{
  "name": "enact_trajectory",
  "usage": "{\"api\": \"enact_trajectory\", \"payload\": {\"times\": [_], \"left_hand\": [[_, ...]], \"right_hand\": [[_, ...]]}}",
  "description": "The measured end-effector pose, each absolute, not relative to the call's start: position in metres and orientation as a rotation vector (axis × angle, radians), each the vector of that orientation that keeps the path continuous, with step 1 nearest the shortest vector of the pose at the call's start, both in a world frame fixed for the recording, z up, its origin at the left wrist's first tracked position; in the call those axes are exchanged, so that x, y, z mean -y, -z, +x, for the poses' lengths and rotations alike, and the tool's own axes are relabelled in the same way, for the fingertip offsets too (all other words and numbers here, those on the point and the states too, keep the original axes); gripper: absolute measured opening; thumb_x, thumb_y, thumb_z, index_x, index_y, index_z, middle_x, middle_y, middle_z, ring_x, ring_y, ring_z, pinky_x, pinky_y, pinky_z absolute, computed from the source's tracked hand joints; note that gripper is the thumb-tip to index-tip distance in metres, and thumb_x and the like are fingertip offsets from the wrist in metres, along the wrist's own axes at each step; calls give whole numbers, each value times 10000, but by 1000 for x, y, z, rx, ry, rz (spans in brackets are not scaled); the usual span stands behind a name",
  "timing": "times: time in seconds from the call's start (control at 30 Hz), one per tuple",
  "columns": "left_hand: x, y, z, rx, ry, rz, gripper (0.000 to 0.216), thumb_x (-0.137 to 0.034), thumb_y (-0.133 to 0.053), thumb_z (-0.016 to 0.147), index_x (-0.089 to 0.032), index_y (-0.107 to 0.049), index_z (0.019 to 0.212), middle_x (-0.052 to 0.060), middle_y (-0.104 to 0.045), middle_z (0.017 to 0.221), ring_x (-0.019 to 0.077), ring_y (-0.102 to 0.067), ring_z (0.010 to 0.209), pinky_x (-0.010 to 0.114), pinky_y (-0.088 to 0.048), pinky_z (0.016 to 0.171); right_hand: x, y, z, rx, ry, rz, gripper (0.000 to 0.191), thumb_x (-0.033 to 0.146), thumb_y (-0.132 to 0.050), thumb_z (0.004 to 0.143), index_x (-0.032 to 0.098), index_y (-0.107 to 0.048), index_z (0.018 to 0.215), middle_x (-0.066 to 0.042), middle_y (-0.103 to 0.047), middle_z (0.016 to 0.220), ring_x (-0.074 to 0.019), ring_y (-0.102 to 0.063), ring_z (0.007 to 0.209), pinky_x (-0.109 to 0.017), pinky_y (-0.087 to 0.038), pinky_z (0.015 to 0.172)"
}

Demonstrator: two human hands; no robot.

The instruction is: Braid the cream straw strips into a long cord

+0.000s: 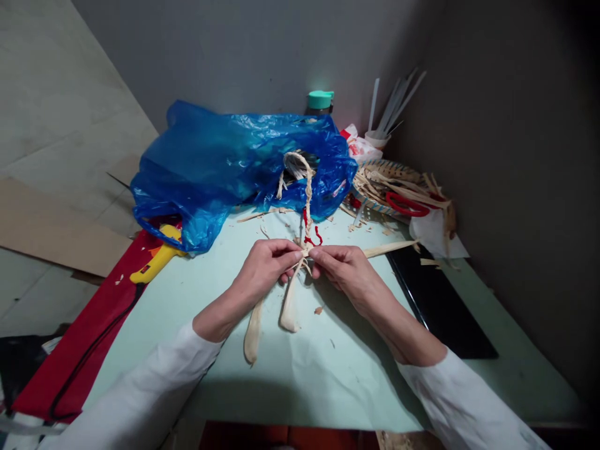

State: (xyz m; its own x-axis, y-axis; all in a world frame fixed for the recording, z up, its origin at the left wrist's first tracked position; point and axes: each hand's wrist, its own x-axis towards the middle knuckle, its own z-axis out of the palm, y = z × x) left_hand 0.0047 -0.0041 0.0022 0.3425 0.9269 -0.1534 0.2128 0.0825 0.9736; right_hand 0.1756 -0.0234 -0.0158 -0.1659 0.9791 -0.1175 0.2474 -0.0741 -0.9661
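A pale braid (308, 194) of dried husk strips curves up from between my hands toward the blue bag. My left hand (269, 264) pinches the lower end of this braid, where loose strips fan out. Close against it, my right hand (344, 269) pinches the same spot with thumb and finger. A broad husk strip (290, 306) hangs toward me, and another strip (392, 248) sticks out to the right past my right hand. Red yarn (307, 225) lies along the braid just beyond my fingertips. The fingers hide the exact join.
A crumpled blue plastic bag (244, 162) fills the back of the table. At left lies a yellow corded tool (157, 261). A woven basket (375, 175) with husk strips and red-handled scissors (403, 205) stands at back right, near a black flat panel (440, 306). A green-lidded bottle (320, 100) stands behind.
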Motion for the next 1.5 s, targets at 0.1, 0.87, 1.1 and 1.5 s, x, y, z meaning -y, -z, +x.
{"api": "enact_trajectory", "payload": {"times": [0.1,0.87,1.1,1.5], "left_hand": [[8,-5,6,-1205,-769,1619,176,-305,-603,821,-160,-699,789,31,-682,742,140,-575,667,264,-427,639],[2,-8,0,-1377,-604,2310,246,-224,-459,906,-175,-667,786,40,-676,774,183,-587,747,285,-381,681],[27,-4,16,-1384,-615,2581,230,-158,-405,918,-162,-596,789,60,-635,778,187,-563,722,313,-413,672],[43,-1,29,-1312,-703,2842,161,-140,-495,869,-142,-655,887,85,-678,812,215,-605,768,309,-444,624]], "right_hand": [[23,13,175,1534,-1206,-1390,402,416,-507,875,152,-624,595,8,-524,512,-94,-366,483,-254,-261,522],[21,14,176,1692,-1105,-1475,402,380,-503,851,153,-641,549,-28,-625,543,-117,-452,508,-271,-300,541],[22,18,170,1498,-1270,-1339,336,370,-540,811,137,-648,595,-6,-535,522,-103,-386,509,-258,-269,517],[26,19,168,1082,-1582,-1111,303,432,-723,683,143,-635,668,16,-515,600,-93,-396,550,-234,-279,516]]}}
